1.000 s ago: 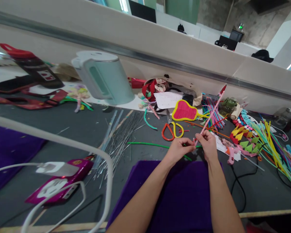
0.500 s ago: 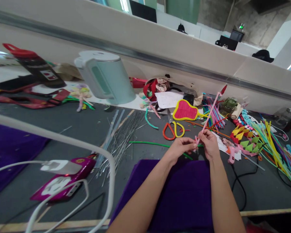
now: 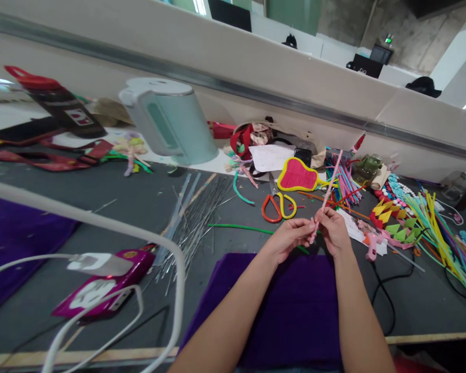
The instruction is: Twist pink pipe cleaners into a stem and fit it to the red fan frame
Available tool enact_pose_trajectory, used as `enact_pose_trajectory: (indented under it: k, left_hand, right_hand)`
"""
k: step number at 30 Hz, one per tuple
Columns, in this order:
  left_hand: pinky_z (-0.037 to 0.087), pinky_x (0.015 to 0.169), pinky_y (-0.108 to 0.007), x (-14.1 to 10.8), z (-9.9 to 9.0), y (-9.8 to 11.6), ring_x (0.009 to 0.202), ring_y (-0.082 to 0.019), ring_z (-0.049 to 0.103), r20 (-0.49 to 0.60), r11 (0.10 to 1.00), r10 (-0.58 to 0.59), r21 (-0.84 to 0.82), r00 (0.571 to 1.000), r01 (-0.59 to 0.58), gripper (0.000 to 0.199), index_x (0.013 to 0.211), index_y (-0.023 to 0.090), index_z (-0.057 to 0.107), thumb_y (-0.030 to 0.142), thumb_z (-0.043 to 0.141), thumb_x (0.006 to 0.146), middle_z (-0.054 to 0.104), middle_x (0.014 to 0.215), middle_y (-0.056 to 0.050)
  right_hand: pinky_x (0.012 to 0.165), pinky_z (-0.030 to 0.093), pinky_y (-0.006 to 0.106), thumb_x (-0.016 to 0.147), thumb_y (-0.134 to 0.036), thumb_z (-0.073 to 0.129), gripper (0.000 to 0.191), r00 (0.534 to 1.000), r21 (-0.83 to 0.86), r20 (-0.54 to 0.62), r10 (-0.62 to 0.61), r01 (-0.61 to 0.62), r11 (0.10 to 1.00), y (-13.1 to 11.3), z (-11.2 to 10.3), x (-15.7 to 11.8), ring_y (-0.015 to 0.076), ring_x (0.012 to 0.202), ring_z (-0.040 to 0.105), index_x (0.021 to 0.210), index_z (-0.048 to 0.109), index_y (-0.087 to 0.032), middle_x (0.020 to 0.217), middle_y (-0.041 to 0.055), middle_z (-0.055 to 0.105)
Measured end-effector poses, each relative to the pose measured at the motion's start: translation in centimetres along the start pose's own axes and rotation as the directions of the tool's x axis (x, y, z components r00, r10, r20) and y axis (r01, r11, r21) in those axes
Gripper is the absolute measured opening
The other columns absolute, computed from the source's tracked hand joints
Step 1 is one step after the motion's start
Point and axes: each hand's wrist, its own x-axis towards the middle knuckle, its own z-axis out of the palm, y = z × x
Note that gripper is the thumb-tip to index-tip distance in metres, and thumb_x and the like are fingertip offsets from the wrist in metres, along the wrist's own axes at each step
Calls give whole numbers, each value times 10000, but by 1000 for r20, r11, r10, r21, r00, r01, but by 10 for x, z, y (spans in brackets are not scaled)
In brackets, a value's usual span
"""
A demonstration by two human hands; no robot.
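Note:
A pink fuzzy stick (image 3: pixel 331 182) rises from between my fingers and leans to the upper right, with its lower part bent or twisted. My left hand (image 3: pixel 291 238) pinches that lower part. Close beside it, my right hand (image 3: pixel 333 230) is closed on the stick just above. Both hands are over the far edge of a folded purple cloth (image 3: pixel 295 305). A green stem (image 3: pixel 244 227) lies on the table behind my left hand. Scissors (image 3: pixel 278 207) with red and yellow handles rest just beyond.
A kettle (image 3: pixel 171 122) and a bottle (image 3: pixel 58 103) stand at the back left. Thin wires (image 3: pixel 198 223) lie left of my hands. A pink glue gun (image 3: pixel 372 244) and colourful stems (image 3: pixel 442 228) are to the right. A white cable (image 3: pixel 176 290) arches at front left.
The pink stick's upper end has come down slightly and to the left, away from the red-tipped object behind it. Its lower part is now more wrapped between my fingers.

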Motion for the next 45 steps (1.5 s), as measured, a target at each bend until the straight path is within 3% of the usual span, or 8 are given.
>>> enact_pose_trajectory:
  k: [12, 20, 26, 33, 41, 45]
  left_hand:
    - [430, 493, -188, 2, 5, 0, 488, -64, 500, -208, 991, 129, 2, 970, -132, 241, 638, 119, 660, 313, 795, 592, 577, 567, 20]
    - [465, 549, -205, -1, 4, 4, 595, -94, 543, -143, 977, 133, 185, 981, -106, 290, 771, 143, 680, 283, 812, 554, 613, 695, 0]
    - [456, 538, -216, 0, 2, 2, 543, -89, 518, -139, 967, 107, 247, 984, -70, 226, 679, 128, 665, 276, 788, 559, 585, 618, 6]
    - [424, 522, -212, 3, 5, -3, 514, -90, 508, -179, 916, 256, 359, 950, -179, 121, 608, 143, 648, 215, 738, 571, 603, 587, 2]
    - [407, 527, -211, 9, 1, -15, 532, -108, 529, -167, 759, 386, 616, 907, -210, 99, 604, 147, 639, 237, 677, 619, 618, 579, -4]
    - [408, 503, -208, 8, 2, -11, 497, -104, 516, -183, 820, 323, 543, 929, -178, 74, 587, 141, 634, 210, 649, 610, 602, 538, -1]
  right_hand:
    - [538, 386, 209, 630, -291, 754, 219, 982, -47, -118, -146, 141, 989, 5, -1, 3, 84, 541, 469, 682, 566, -189, 613, -57, 543]
    - [527, 389, 217, 634, -333, 745, 251, 968, -102, -183, -172, 155, 983, 7, -3, 6, 90, 530, 474, 678, 541, -195, 611, -52, 549]
    - [521, 364, 218, 674, -342, 712, 206, 958, -269, -144, -247, 202, 942, 7, -3, 5, 94, 530, 452, 693, 570, -195, 601, -49, 541]
    - [558, 383, 233, 672, -379, 713, 263, 959, -346, -133, -251, 193, 918, 7, -5, 4, 107, 551, 460, 649, 521, -201, 602, -49, 534]
    - [521, 332, 231, 717, -357, 677, 268, 919, -534, -140, -368, 243, 810, 11, -6, 5, 100, 524, 403, 621, 481, -202, 559, -69, 450]
    - [523, 340, 230, 698, -355, 688, 232, 948, -470, -126, -292, 203, 859, 7, -4, 4, 101, 526, 417, 652, 523, -198, 570, -64, 481]
